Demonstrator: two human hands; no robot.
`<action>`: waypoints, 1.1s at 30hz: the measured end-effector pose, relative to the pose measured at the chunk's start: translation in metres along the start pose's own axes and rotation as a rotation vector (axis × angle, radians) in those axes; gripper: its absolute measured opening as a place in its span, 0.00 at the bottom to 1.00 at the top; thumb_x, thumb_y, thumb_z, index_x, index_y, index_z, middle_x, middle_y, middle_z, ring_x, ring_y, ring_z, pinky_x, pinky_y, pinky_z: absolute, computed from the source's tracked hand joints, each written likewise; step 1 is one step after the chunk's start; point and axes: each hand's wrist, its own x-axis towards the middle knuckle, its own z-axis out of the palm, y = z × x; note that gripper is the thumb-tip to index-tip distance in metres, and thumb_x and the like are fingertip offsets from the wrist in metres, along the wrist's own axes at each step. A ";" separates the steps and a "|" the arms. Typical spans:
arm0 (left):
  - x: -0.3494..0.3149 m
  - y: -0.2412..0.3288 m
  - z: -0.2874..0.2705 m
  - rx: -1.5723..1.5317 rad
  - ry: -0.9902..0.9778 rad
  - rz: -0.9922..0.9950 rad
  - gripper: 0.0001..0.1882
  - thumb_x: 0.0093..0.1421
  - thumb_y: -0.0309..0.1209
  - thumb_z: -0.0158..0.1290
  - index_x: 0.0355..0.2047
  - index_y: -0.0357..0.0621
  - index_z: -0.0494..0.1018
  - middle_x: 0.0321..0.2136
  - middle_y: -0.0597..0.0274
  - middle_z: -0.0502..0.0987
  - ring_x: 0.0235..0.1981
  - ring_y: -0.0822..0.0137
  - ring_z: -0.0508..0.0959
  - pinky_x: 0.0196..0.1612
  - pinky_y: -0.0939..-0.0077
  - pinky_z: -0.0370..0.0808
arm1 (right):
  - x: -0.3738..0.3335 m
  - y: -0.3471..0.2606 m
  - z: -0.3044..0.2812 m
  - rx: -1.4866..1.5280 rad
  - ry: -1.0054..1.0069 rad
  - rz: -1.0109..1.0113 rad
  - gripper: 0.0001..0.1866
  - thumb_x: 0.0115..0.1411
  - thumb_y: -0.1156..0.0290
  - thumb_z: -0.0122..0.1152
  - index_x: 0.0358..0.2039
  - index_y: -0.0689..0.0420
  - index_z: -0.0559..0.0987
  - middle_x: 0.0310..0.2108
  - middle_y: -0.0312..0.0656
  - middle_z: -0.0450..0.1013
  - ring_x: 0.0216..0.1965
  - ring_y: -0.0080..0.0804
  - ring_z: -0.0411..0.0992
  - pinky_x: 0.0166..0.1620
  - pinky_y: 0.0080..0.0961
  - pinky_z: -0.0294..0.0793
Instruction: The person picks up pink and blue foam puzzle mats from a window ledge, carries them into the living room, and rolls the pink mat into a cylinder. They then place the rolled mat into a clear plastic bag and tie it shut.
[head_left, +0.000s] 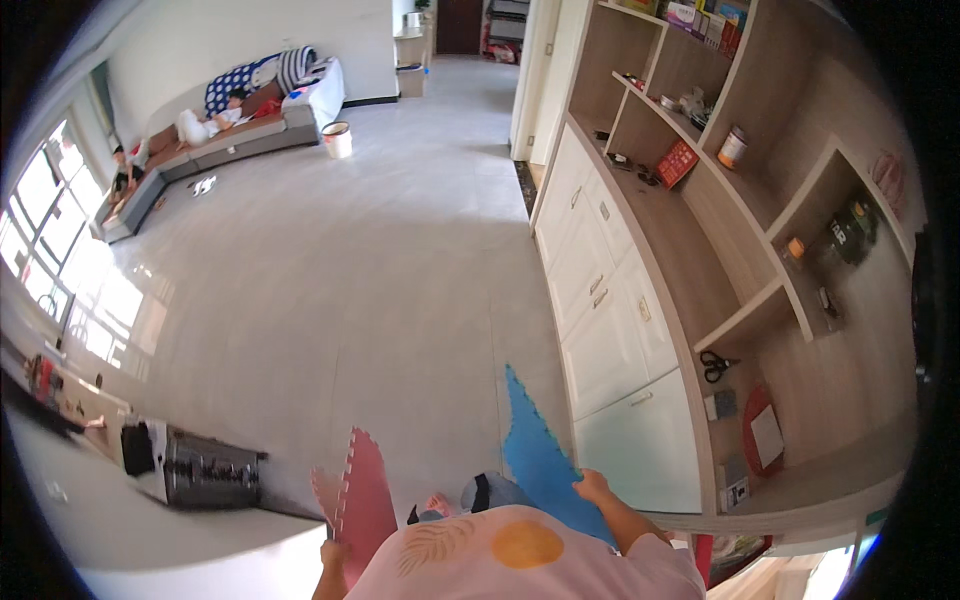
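Observation:
Low on my left side, my left hand (333,553) is closed on pink foam mats (368,505) with toothed, jigsaw-like edges. At least two pink pieces show, standing on edge beside my leg. On the other side, my right hand (592,486) grips the edge of a blue foam mat (548,462). That mat tilts upright in front of my right leg, its pointed corner toward the floor ahead. My shirt hides the lower parts of the mats.
A tall shelf cabinet (630,270) with white doors lines the right side, with scissors (716,366) on a shelf. Ahead lies a grey tiled floor (350,250). A bucket (338,140) stands by a grey sofa (250,132), where two people rest. A black appliance (212,470) is at lower left.

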 end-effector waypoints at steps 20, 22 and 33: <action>0.258 0.460 -0.218 -0.243 -0.001 -0.064 0.13 0.40 0.30 0.53 0.25 0.32 0.75 0.23 0.47 0.77 0.25 0.54 0.78 0.29 0.62 0.72 | 0.436 -0.227 -0.215 0.176 0.101 0.128 0.27 0.45 0.60 0.56 0.46 0.59 0.71 0.44 0.54 0.69 0.47 0.48 0.67 0.48 0.38 0.66; 0.319 0.476 -0.200 -0.383 0.042 -0.130 0.14 0.41 0.30 0.52 0.27 0.31 0.75 0.25 0.44 0.77 0.27 0.52 0.78 0.29 0.62 0.73 | 0.489 -0.249 -0.227 0.151 0.166 0.129 0.23 0.44 0.62 0.57 0.41 0.60 0.74 0.41 0.55 0.70 0.44 0.49 0.68 0.46 0.37 0.67; 0.540 0.748 -0.340 0.022 -0.032 0.046 0.18 0.44 0.34 0.51 0.31 0.31 0.75 0.30 0.43 0.77 0.32 0.50 0.78 0.32 0.61 0.74 | 0.636 -0.400 -0.368 0.100 0.191 0.259 0.18 0.37 0.69 0.55 0.32 0.62 0.77 0.35 0.55 0.73 0.38 0.50 0.72 0.41 0.36 0.71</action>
